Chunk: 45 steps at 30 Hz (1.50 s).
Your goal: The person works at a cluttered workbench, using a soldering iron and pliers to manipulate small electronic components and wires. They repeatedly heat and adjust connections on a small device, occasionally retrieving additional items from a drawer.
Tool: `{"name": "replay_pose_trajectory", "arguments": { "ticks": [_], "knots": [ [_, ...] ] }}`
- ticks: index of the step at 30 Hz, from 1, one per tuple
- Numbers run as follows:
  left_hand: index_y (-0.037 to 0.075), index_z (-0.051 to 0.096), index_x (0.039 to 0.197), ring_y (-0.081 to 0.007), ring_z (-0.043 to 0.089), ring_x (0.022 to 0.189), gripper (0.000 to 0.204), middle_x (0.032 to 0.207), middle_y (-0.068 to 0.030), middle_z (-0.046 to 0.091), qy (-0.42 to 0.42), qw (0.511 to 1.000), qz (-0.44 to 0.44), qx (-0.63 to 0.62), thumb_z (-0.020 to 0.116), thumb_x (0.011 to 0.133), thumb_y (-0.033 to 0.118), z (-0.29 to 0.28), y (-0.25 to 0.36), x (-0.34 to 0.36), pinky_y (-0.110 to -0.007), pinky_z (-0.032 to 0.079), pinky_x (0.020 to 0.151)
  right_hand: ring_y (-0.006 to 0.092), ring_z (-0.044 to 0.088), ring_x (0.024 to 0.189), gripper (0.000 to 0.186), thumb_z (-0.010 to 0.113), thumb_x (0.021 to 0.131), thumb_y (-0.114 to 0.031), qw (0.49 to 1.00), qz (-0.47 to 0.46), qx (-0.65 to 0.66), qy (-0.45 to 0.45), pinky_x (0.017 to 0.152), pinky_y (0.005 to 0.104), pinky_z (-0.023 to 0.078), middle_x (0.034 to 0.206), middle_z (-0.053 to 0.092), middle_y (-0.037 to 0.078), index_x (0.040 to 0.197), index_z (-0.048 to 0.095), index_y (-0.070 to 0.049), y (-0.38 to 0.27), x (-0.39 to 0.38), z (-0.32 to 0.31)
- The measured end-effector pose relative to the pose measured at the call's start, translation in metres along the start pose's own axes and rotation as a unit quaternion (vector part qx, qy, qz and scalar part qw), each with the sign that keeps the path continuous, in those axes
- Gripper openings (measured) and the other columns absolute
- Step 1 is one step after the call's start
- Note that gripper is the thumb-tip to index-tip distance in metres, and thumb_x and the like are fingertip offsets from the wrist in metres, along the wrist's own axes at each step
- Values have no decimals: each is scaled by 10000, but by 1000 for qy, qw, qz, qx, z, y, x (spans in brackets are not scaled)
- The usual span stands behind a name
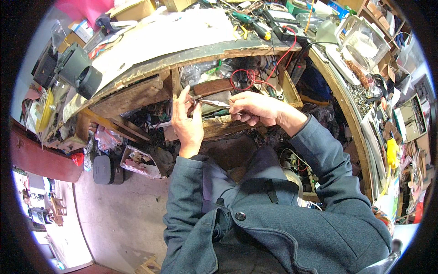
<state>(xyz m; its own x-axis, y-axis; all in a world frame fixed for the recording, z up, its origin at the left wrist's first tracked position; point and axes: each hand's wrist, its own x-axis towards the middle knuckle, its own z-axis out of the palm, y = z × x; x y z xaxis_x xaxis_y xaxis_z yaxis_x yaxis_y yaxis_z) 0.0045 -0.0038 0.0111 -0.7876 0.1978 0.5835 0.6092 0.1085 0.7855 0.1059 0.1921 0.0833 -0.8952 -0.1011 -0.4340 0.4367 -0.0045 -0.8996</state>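
Note:
Over an open drawer (292, 89), my two hands meet at a small work point. My right hand (262, 108) is closed round a slim pointed metal tool (215, 103), which looks like tweezers or fine pliers; its tip points left. My left hand (187, 121) is closed in a pinch, thumb and fingers raised, on a small dark piece (196, 98) too tiny to name. The tool's tip reaches that piece at the left fingertips. Behind the tool lies a brown block (213, 86) in the drawer, beside clear plastic packaging (194, 73).
The worn wooden bench (150, 66) carries a white sheet (169, 39), a multimeter (279, 20) with a red test lead (292, 41), and a yellow-black screwdriver (261, 30). A black lamp-like object (82, 73) juts out left. Clutter fills the right-hand bench (346, 91).

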Motion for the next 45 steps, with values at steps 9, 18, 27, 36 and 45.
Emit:
{"name": "replay_pose_trajectory", "arguments": {
  "ticks": [9, 18, 27, 36, 45],
  "knots": [
    [99, 602, 1377, -183, 666, 1011, 580, 1150, -91, 654, 20, 999, 23, 13, 758, 842, -61, 3, -1, -2, -324, 571, 894, 47, 411, 579, 150, 636, 927, -224, 992, 61, 107, -41, 438, 200, 296, 782, 556, -23, 821, 555, -156, 0, 3, -8],
    [79, 603, 1375, -230, 693, 977, 571, 1135, -120, 672, 52, 998, 37, 13, 744, 841, -65, 4, -1, -5, -351, 581, 869, 52, 405, 577, 185, 609, 934, -290, 986, 91, 129, -46, 443, 212, 288, 767, 549, -30, 808, 555, -166, -5, 4, 3],
    [98, 593, 1400, -200, 690, 1022, 620, 1147, -130, 683, 16, 1000, -3, -11, 756, 830, -85, 3, -1, -4, -339, 586, 923, 37, 428, 603, 161, 620, 907, -223, 987, 17, -159, 17, 455, 237, 315, 724, 484, -48, 805, 538, -128, -23, -13, 14],
    [94, 605, 1384, -186, 673, 1024, 615, 1170, -125, 668, 28, 998, -19, -45, 777, 820, -80, 3, -4, -2, -330, 582, 928, 163, 493, 761, 277, 616, 921, -240, 928, -136, -341, 67, 701, 375, 434, 747, 499, 48, 904, 535, 24, 4, 1, 13],
    [85, 624, 1349, -202, 702, 973, 579, 1105, -109, 684, 30, 999, -5, -22, 767, 813, -81, 3, 0, -3, -323, 591, 876, 357, 653, 769, 351, 557, 933, -300, 878, -231, -407, 101, 710, 474, 496, 812, 630, 246, 905, 574, 50, 12, -2, 15]
  ]
}}
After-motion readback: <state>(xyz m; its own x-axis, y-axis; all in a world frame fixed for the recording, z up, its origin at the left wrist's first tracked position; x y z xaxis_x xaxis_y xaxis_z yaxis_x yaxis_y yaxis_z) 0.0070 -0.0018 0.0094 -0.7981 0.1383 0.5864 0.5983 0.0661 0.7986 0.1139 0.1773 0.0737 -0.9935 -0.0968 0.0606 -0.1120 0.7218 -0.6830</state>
